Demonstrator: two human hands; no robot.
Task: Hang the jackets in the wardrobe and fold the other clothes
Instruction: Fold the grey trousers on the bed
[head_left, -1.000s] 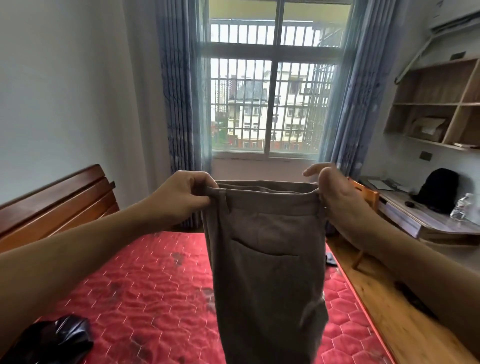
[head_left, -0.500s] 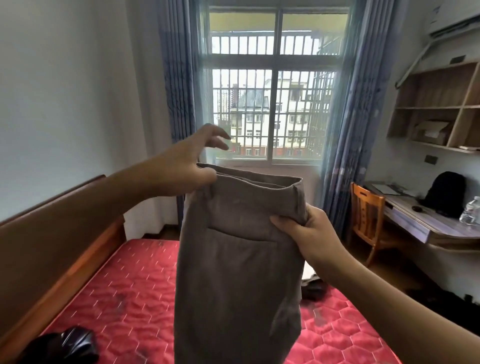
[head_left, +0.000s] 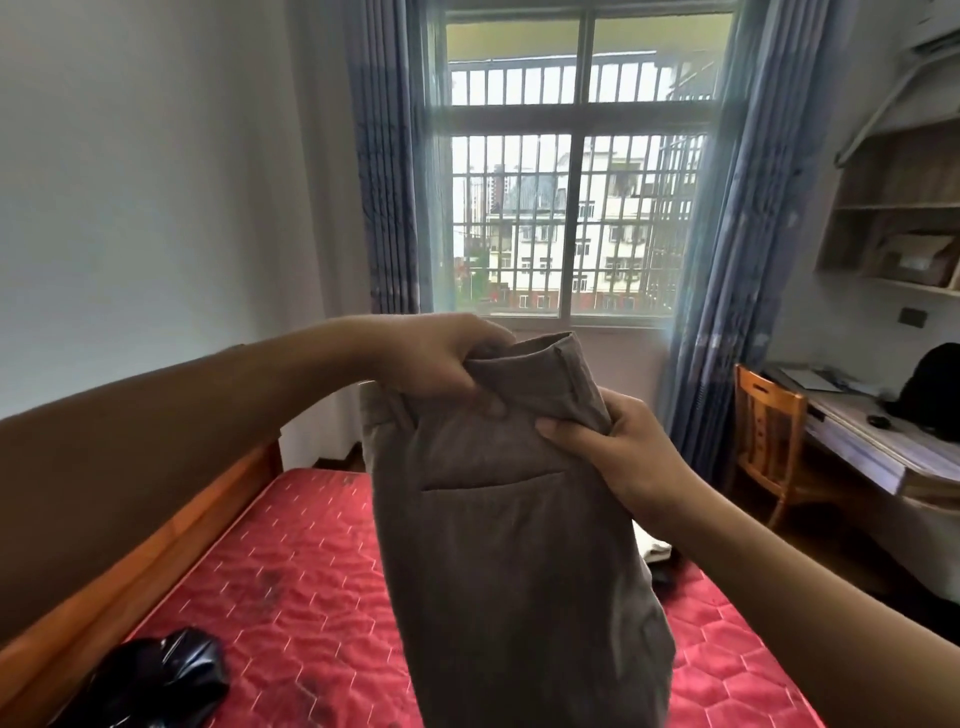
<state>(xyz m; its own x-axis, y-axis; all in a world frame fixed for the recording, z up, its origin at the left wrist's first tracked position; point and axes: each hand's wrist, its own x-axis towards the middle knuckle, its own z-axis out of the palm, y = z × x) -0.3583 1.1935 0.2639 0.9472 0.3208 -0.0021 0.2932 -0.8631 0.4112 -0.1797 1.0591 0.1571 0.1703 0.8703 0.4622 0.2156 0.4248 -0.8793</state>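
A pair of grey-brown trousers (head_left: 519, 561) hangs in front of me over the bed, waistband up, a back pocket slit facing me. My left hand (head_left: 436, 358) grips the waistband at its upper left, fingers curled over the edge. My right hand (head_left: 618, 447) pinches the waistband's right side, thumb on the front of the cloth. The two hands are close together and the waistband is bunched between them. The trouser legs run out of view at the bottom.
A red quilted mattress (head_left: 291, 582) with a wooden headboard (head_left: 156, 540) lies below. A black garment (head_left: 150, 680) sits at the bottom left, more clothes (head_left: 660, 561) behind the trousers. A wooden chair (head_left: 769, 441), desk (head_left: 878, 441) and black backpack (head_left: 935, 384) stand at right.
The hands have come together: my left hand, whose fingers were lifted off half a second ago, now grips the waistband again, and the waistband has gone from stretched flat to bunched.
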